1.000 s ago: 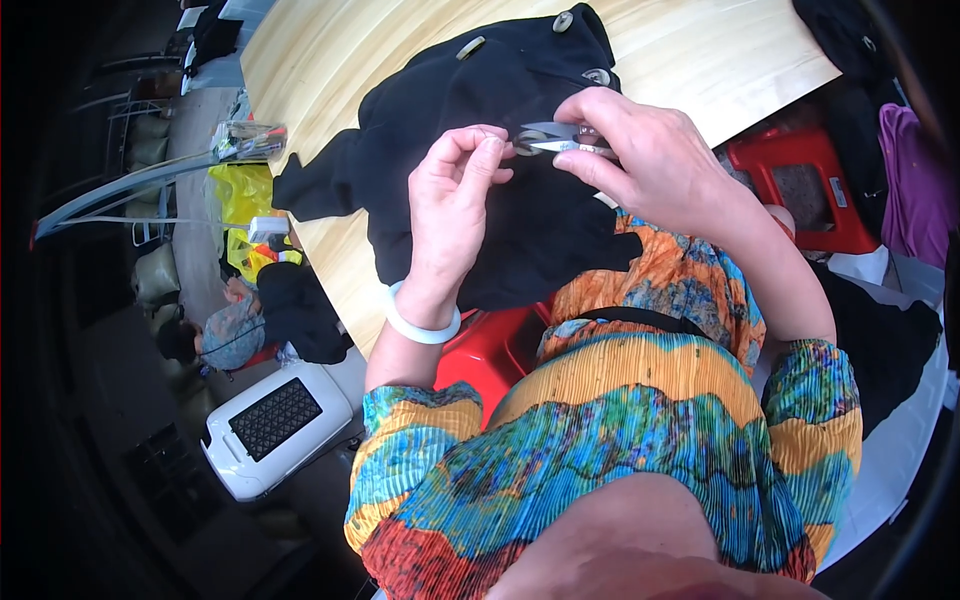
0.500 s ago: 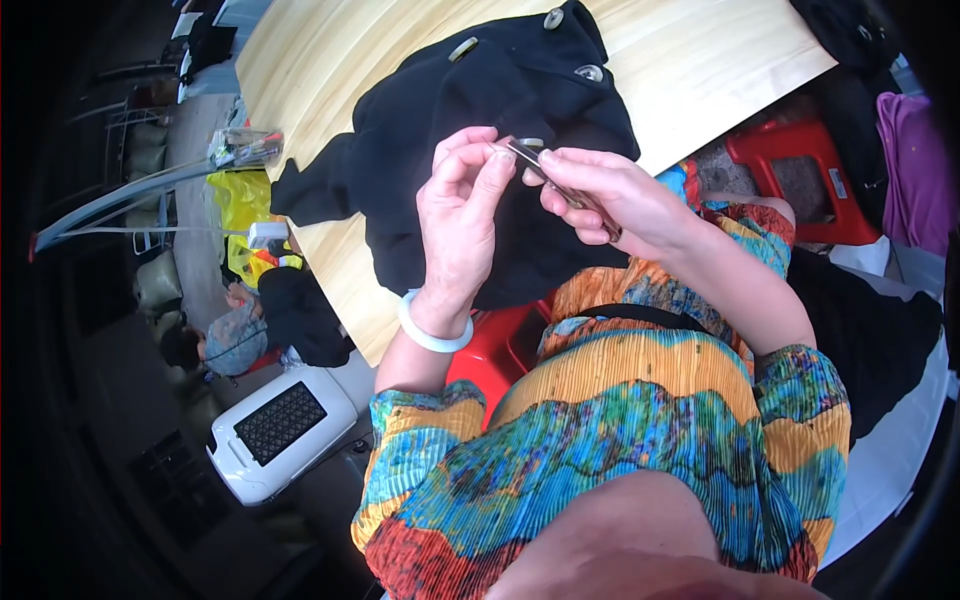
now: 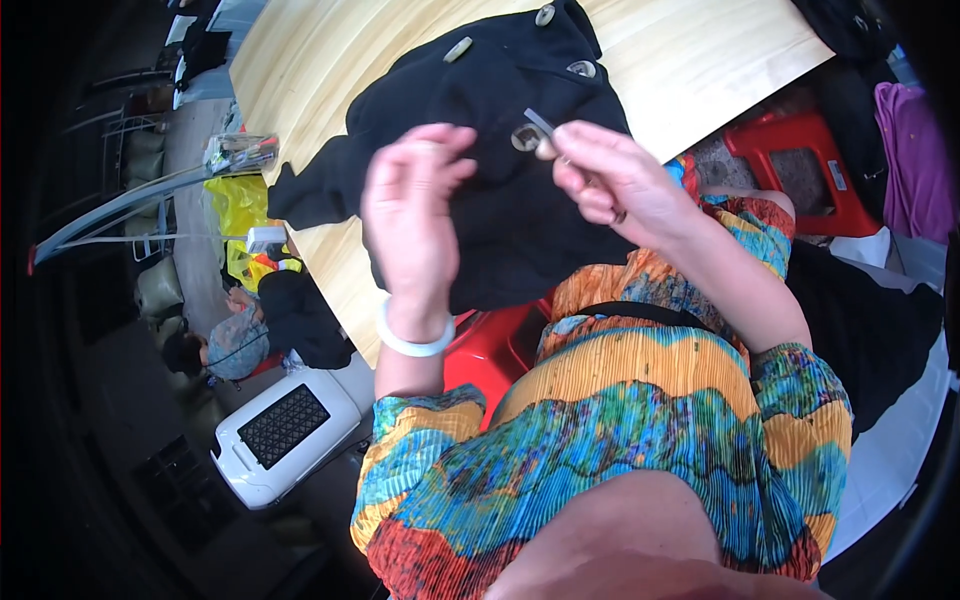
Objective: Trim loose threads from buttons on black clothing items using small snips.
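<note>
Gripping one tool, right fingers hover over one garment with four buttons; left fingers, grip unclear.

The garment is black, its buttons beige

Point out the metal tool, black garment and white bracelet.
Metal tool (image 3: 538,121), head view: on the exposed blade.
Black garment (image 3: 505,220), head view: on the cloth between the hands.
White bracelet (image 3: 414,347), head view: on the near side of the band.
</note>
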A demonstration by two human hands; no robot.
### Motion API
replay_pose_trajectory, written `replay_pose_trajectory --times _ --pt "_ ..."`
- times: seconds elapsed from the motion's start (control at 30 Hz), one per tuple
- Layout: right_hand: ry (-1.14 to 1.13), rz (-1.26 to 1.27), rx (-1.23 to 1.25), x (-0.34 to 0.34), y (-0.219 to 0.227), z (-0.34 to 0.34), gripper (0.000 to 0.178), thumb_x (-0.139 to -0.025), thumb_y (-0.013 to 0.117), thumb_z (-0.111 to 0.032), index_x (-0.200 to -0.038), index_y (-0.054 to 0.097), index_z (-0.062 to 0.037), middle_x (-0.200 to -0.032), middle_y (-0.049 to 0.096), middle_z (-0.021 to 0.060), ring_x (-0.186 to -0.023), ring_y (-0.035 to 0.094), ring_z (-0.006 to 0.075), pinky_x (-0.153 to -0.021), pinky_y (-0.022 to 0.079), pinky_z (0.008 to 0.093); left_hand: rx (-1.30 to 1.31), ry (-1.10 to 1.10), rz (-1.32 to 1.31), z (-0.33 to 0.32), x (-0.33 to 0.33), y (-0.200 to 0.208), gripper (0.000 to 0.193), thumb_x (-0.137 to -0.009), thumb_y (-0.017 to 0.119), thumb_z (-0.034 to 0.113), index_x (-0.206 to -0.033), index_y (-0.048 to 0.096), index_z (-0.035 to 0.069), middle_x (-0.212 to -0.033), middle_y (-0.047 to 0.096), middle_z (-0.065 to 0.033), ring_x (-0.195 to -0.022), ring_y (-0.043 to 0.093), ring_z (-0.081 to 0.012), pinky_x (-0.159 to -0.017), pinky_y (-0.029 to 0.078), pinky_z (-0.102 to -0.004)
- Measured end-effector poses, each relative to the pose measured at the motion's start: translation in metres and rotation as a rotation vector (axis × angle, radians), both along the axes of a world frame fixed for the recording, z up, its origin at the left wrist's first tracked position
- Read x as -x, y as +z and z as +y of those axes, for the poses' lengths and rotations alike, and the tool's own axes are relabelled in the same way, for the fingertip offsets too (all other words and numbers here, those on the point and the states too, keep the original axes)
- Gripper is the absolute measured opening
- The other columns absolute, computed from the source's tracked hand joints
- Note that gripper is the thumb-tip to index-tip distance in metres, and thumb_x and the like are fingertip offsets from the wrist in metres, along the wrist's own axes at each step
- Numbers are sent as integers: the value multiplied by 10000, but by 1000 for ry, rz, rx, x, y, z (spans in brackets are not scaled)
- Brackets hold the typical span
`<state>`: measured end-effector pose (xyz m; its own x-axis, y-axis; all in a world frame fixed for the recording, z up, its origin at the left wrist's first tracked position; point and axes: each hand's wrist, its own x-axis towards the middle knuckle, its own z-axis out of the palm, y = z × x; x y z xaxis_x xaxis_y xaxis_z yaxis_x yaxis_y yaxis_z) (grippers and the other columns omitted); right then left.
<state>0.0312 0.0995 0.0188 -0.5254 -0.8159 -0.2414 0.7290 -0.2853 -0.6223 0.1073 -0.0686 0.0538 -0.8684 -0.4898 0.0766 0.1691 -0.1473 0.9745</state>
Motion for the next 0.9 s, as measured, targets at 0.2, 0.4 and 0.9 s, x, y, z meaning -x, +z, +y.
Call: replay_pose_trajectory --times 0.2,0.4,0.9 --pt "-379 180 -122 23 -9 29 279 -879 486 -294 -977 517 -34 -710 492 -12 -474 331 -9 -390 244 127 372 730 20 -93 -14 3 252 -839 534 81 -1052 437 -11 -933 529 -119 -816 555 -187 -715 470 -273" --pt "-224 302 -200 17 -21 23 237 -865 503 -169 -1058 488 -32 -797 539 23 -450 315 -14 -409 261 118 1372 153 -15 4 0 -10 474 -622 748 240 -982 553 1 -930 500 -147 -866 502 -297 -757 405 -369" --pt "-281 538 -157 9 -2 7 181 -820 559 -58 -982 505 3 -907 565 48 -875 559 99 -803 441 211 -266 -94 -136 -22 32 -12 129 -835 543 77 -960 566 52 -937 596 -22 -891 541 -99 -815 402 -220"
